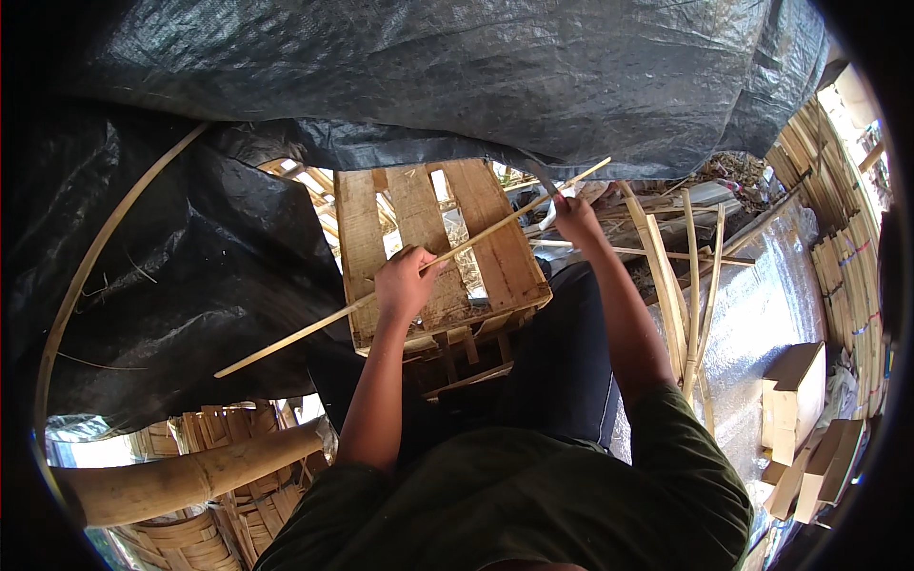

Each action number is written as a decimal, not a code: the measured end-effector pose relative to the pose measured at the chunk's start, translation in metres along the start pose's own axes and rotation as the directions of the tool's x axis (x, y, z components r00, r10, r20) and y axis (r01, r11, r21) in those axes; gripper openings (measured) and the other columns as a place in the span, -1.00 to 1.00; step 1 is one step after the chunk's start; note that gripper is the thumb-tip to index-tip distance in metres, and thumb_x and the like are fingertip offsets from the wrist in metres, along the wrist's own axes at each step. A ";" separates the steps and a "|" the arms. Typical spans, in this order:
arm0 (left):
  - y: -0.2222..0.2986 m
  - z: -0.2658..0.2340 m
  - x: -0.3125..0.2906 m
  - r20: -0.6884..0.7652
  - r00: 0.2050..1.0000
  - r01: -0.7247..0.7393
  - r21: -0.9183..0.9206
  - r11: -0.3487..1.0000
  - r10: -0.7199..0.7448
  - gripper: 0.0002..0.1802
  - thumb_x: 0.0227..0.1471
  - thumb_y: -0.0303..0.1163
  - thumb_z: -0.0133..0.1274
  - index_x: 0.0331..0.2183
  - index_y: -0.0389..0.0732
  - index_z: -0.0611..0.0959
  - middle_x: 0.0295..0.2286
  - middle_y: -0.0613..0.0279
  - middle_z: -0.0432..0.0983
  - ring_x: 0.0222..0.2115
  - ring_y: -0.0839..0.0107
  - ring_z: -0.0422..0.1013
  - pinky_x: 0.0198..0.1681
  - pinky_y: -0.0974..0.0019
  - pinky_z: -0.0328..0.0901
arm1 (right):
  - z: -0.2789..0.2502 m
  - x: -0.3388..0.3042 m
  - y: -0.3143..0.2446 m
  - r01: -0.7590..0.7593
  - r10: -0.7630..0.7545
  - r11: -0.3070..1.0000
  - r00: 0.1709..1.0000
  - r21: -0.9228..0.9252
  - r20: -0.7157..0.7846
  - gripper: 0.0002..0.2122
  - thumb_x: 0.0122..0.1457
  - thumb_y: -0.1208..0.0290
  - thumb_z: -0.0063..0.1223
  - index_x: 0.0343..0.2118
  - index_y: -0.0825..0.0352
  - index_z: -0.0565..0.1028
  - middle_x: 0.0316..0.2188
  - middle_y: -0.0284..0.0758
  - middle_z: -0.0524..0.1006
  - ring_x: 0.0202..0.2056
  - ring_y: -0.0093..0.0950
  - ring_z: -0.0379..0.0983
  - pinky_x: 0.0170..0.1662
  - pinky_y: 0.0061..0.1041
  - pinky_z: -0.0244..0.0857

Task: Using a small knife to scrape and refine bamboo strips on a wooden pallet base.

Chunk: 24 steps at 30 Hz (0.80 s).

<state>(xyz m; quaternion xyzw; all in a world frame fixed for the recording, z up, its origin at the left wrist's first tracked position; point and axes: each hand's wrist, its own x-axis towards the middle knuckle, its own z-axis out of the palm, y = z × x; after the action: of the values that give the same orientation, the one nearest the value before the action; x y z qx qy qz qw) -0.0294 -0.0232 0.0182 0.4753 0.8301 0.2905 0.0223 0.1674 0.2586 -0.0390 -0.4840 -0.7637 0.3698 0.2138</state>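
Note:
A long, thin bamboo strip (495, 226) lies slantwise in front of me, its near end low at the left and its far end high at the right. My left hand (407, 280) is closed round it near the middle. My right hand (578, 223) grips a knife (544, 178) whose dark, curved blade points up and away, against or close by the strip; exact contact is hard to make out. Beneath the strip stands a slatted wooden crate (487, 271) between my knees, with gaps between its boards.
Several loose bamboo strips (692, 285) lean right of my leg over silvery sheeting (762, 305). Black tarpaulin (457, 76) hangs ahead and at the left. A thick bamboo pole (190, 483) crosses the lower left. Cardboard boxes (793, 400) and bundled strips (857, 295) are far right.

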 end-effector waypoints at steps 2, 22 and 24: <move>0.000 0.002 0.001 -0.010 1.000 -0.006 -0.023 1.000 0.005 -0.73 -0.06 -0.16 0.32 -0.46 -0.13 0.64 -0.48 0.29 0.58 -0.47 0.29 0.54 -0.42 0.26 0.38 | -0.016 0.017 0.003 0.052 -0.056 0.998 0.993 -0.039 -0.103 -0.61 0.33 0.16 -0.18 -0.24 0.42 0.58 -0.38 0.12 0.57 -0.25 0.10 0.51 -0.20 -0.07 0.40; -0.013 0.002 -0.003 -0.056 0.998 -0.038 -0.007 0.999 0.037 -0.76 -0.05 -0.16 0.31 -0.45 -0.10 0.66 -0.50 0.26 0.60 -0.47 0.27 0.55 -0.41 0.23 0.37 | -0.039 0.015 -0.028 -0.252 0.289 0.949 0.935 -0.188 0.205 -0.58 0.32 0.12 -0.13 -0.25 0.50 0.50 -0.49 -0.05 0.59 -0.50 -0.22 0.57 -0.47 -0.14 0.39; -0.002 0.011 0.006 -0.067 0.993 -0.098 0.010 0.995 0.098 -0.76 -0.05 -0.15 0.31 -0.46 -0.08 0.66 -0.50 0.28 0.60 -0.49 0.28 0.54 -0.42 0.25 0.37 | -0.029 0.004 -0.014 -0.106 0.127 0.966 0.989 -0.237 0.076 -0.53 0.38 0.12 -0.31 -0.29 0.47 0.54 -0.52 -0.07 0.58 -0.56 -0.20 0.55 -0.40 -0.15 0.44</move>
<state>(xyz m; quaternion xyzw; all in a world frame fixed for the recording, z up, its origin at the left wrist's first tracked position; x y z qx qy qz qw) -0.0312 -0.0140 0.0098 0.5055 0.8071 0.3044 -0.0216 0.1774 0.2693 -0.0100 -0.5323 -0.7810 0.3115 0.0987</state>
